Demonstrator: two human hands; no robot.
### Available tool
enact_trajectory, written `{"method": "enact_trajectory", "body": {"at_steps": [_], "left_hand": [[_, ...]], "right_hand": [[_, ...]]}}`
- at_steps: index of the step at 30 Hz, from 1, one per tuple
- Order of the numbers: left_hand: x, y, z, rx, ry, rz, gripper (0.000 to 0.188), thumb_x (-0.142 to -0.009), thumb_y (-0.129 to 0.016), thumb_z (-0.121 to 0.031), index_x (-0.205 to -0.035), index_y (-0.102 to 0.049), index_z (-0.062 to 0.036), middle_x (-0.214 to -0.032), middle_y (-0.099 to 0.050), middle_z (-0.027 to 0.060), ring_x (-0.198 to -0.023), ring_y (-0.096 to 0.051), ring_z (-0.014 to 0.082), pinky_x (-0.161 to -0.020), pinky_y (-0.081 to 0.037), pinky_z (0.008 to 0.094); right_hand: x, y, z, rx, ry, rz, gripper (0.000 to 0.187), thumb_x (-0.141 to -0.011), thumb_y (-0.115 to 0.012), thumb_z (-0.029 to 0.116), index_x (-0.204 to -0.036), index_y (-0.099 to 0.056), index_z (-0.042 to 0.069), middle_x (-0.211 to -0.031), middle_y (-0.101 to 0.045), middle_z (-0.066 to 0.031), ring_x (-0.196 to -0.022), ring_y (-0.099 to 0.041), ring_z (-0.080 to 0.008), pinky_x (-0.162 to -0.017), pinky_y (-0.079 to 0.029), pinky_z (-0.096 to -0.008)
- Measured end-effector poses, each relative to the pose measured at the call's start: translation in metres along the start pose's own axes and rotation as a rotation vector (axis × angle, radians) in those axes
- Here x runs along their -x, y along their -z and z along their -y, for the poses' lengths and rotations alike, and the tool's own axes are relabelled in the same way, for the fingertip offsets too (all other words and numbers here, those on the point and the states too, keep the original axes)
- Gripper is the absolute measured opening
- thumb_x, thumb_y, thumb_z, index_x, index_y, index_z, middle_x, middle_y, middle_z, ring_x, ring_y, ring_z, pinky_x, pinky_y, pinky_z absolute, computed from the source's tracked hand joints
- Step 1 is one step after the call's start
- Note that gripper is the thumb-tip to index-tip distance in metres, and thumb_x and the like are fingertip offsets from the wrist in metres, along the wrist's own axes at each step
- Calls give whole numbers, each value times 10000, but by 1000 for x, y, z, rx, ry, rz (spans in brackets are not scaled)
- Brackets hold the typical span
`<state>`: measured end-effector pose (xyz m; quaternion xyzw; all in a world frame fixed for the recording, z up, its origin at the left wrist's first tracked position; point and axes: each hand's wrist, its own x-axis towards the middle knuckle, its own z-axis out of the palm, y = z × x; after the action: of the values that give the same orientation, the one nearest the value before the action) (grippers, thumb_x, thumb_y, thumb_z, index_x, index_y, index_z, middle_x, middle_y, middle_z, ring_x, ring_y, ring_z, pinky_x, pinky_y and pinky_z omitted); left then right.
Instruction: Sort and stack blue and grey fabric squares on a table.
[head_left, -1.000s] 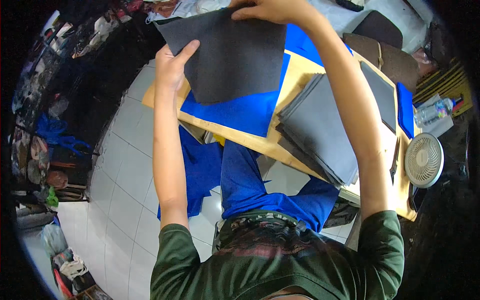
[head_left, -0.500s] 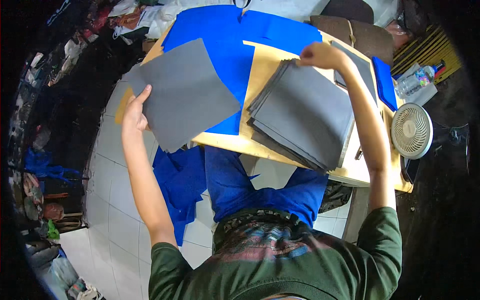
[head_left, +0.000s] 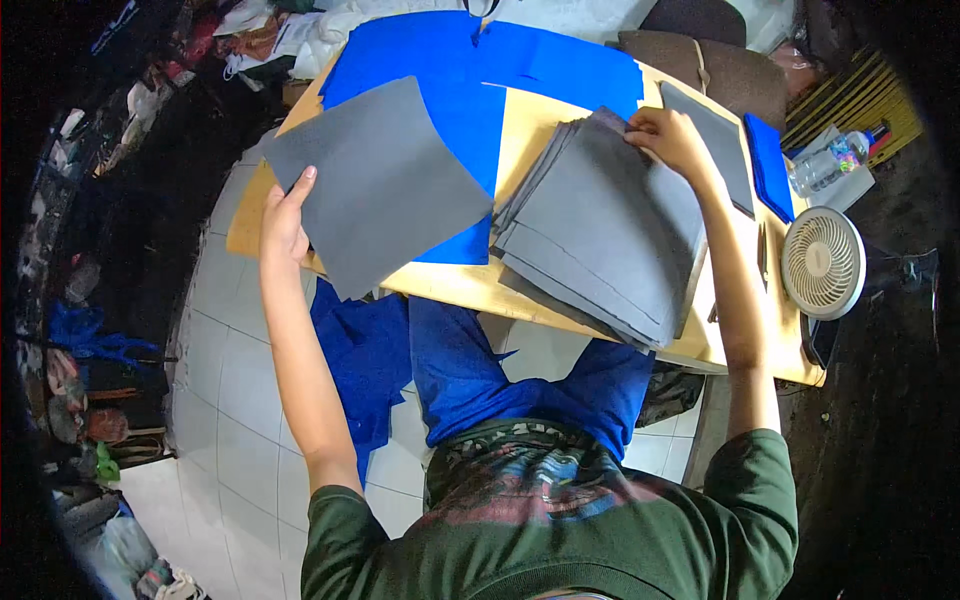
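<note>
1 loose grey sheet (head_left: 380, 190) is hanging at a slant above the left part of the table, partly covering the blue material (head_left: 400, 50) beneath; whether its lower edge is touching anything, I cannot tell. The left hand (head_left: 286, 222) is gripping it by its left edge, the thumb lying flat on the upper face and the other fingers mostly hiding underneath, closed on the sheet.

To the right, a stack of grey sheets (head_left: 605, 225) is resting on the table, its edges sitting unevenly. The right hand (head_left: 672, 142) is pinching the far right corner area of the stack, thumb and fingertips nearly meeting; how many sheets they are holding, I cannot tell.

Around these, the pale wooden table (head_left: 525, 125) is showing between the blue material and the stack. Beyond the right hand, a flat dark grey panel (head_left: 715, 140) is lying near a folded blue piece (head_left: 768, 170). A clear bottle (head_left: 830, 165) is lying just beside that piece, and a round white fan (head_left: 823, 262) is standing nearer the person. Below the table's left part, crumpled blue pieces (head_left: 365, 370) are spreading over the tiled floor (head_left: 240, 400).
</note>
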<state>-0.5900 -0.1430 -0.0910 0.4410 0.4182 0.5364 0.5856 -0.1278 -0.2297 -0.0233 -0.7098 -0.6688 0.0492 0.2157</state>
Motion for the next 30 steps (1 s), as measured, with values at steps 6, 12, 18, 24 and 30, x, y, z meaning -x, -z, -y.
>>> {"method": "enact_trajectory", "body": {"at_steps": [6, 12, 18, 24, 30], "left_hand": [[-4, 11, 0, 56, -45, 54, 295, -807, -626, -134, -1049, -556, 19, -1014, -602, 96, -922, -571, 182, -805, -459, 314], [-10, 13, 9, 111, -105, 47, 260, -796, -613, -141, -1012, -583, 1, -966, -611, 85, -883, -572, 158, -763, -451, 279], [6, -4, -2, 46, -30, -28, 250, -807, -562, -160, -983, -564, 18, -858, -618, 76, -702, -586, 157, -642, -473, 275], [-9, 25, 22, 195, -96, 13, 248, -834, -486, -124, -1021, -553, 25, -985, -603, 87, -901, -560, 161, -813, -432, 295], [9, -8, 2, 392, -143, 24, 365, -906, -479, -265, -1132, -518, 19, -1059, -577, 87, -938, -540, 150, -839, -413, 296]], "right_hand": [[-7, 34, 28, -320, 225, 35, 219, -799, -638, 154, -963, -607, 12, -793, -632, -49, -752, -576, -95, -689, -452, -238], [-49, 36, 139, -417, 583, 285, 253, -821, -622, 206, -987, -621, 15, -833, -619, -29, -768, -552, -89, -705, -447, -235], [-102, -74, 246, -221, 947, 222, 272, -783, -618, 255, -943, -627, 35, -893, -637, -133, -841, -596, -284, -767, -456, -345], [-122, -121, 281, -150, 920, 217, 267, -759, -638, 232, -929, -634, 26, -938, -647, -117, -908, -602, -263, -809, -458, -345], [-121, -127, 280, -270, 872, 189, 268, -729, -664, 184, -937, -611, 23, -912, -655, -114, -831, -632, -258, -743, -489, -340]]}}
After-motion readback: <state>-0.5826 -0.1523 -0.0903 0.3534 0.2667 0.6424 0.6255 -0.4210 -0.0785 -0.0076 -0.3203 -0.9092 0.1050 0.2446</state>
